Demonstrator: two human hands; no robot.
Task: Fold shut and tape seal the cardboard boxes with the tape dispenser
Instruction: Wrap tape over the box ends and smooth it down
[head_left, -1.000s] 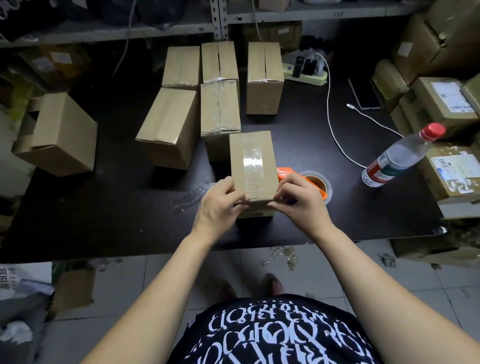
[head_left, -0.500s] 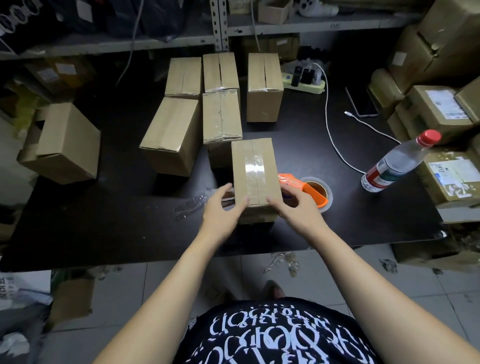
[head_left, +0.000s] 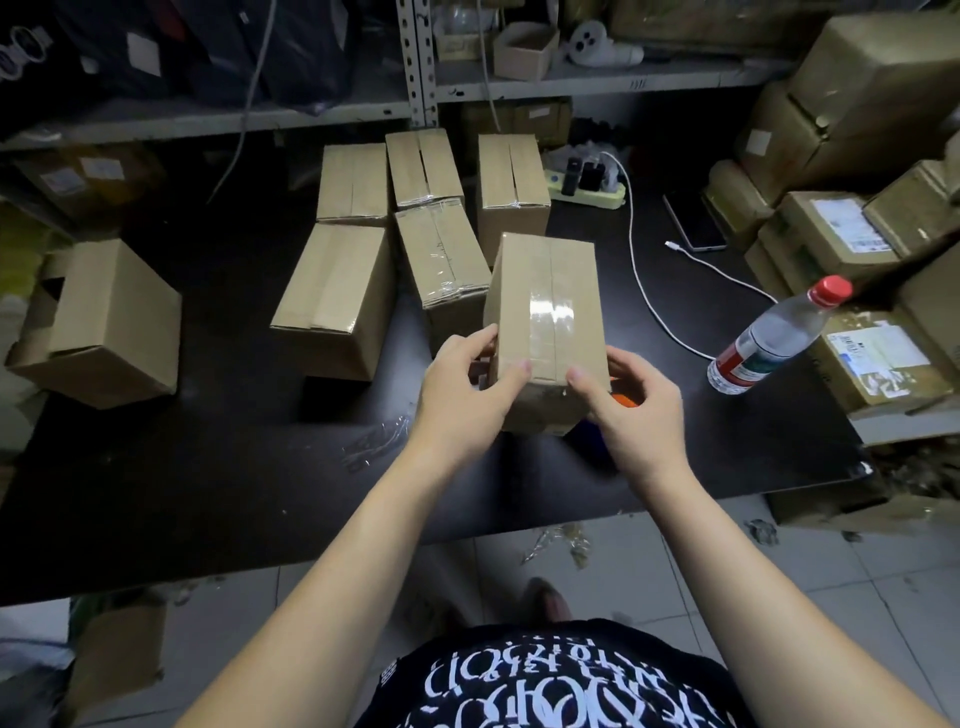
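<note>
A taped cardboard box (head_left: 545, 291) is lifted off the black table (head_left: 208, 467) between both hands, its clear tape strip running down the top seam. My left hand (head_left: 462, 384) grips its near left corner, thumb on top. My right hand (head_left: 631, 400) grips the near right corner the same way. Only a sliver of the orange tape dispenser (head_left: 623, 401) shows, behind my right hand. Several sealed boxes (head_left: 436, 244) stand in a cluster further back.
An open box (head_left: 111, 322) lies on its side at the left. A water bottle (head_left: 774, 338) stands at the right beside labelled parcels (head_left: 878, 358). A phone (head_left: 693, 223), white cable and power strip (head_left: 587, 184) lie behind. Tape scraps (head_left: 374, 447) litter the table.
Both hands moved from pressing the tape end to gripping the box's near corners, and the box has risen off the table, hiding most of the tape dispenser.
</note>
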